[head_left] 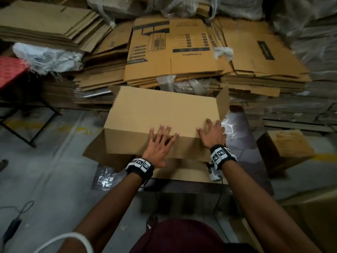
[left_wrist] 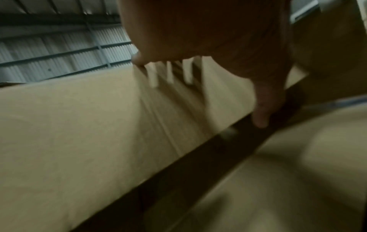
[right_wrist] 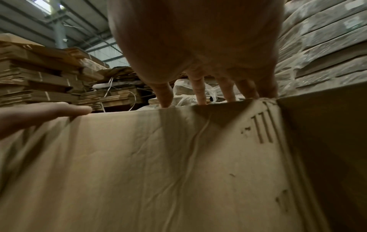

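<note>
While both hands lie flat on the cardboard box (head_left: 160, 110), it rests on a loose cardboard sheet (head_left: 189, 172) over a low dark tabletop (head_left: 182, 187), just in front of the stacks of flattened cartons (head_left: 173, 52). The left hand (head_left: 156, 145) is spread against the near face, fingertips over the top edge; the right hand (head_left: 213, 134) is spread over the near right corner — neither grips. The work looks like squaring or turning the box: press evenly at both points so the walls do not buckle. An end flap (head_left: 223, 99) stands loose — the stacks behind leave little room to tip it away, and a small carton (head_left: 284, 145) sits to the right.
</note>
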`<state>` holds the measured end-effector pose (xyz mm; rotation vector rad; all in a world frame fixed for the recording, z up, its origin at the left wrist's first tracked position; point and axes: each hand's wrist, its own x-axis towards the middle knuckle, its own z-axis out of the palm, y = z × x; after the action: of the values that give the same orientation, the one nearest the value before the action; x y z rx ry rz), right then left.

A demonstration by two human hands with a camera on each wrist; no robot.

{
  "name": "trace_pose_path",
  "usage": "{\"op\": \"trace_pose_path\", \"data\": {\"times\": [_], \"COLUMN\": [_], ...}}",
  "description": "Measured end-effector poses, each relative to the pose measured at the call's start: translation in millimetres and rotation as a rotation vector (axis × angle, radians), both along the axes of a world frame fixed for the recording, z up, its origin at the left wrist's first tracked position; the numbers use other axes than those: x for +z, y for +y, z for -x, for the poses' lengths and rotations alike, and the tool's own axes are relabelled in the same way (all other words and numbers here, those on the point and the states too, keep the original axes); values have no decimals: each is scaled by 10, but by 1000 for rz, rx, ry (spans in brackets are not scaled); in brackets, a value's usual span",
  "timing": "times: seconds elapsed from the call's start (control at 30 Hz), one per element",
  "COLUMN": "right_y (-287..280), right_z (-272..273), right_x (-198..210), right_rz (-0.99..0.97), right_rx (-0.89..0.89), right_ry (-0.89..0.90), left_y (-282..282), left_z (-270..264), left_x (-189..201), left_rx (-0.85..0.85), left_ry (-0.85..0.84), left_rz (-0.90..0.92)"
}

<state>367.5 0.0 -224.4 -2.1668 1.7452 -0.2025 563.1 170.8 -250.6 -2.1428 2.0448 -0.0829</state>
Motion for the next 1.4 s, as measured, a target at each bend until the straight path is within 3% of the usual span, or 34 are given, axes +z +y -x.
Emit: {"op": "trace_pose_path", "data": {"times": [0.13, 0.43, 0.6, 0.73, 0.93, 1.03, 1.17, 1.3, 1.4], "right_y": [218, 812, 1206, 1478, 1763, 1826, 1881, 1836, 1709], "right_z": [-186, -302, -177, -82, 39, 96, 145, 145, 98], "right_x": [-118, -816, -1354, -1533, -1661, -1660, -1585, -1397, -1208], "right_rz": [-52, -292, -392, -362, -364, -357, -347, -271, -150], "right_rx": [76, 169, 280, 303, 278, 279, 274, 296, 354], "right_ry": [-29, -8, 137, 254, 252, 234, 212, 224, 252], "left_y": [209, 805, 951, 929, 808, 711, 669, 624, 598], "left_z": [-155, -441, -362, -313, -384, -485, -463, -285, -257], "left_x": [-176, -732, -942, -1052, -1313, -1469, -1554, -1614, -1311], "left_rx": [26, 119, 179, 116, 41, -92, -238, -189, -115], "left_ry": [22, 145, 273, 295, 304, 224, -9, -104, -60], "left_rz": [29, -309, -370, -393, -521, -417, -289, -278, -311]}}
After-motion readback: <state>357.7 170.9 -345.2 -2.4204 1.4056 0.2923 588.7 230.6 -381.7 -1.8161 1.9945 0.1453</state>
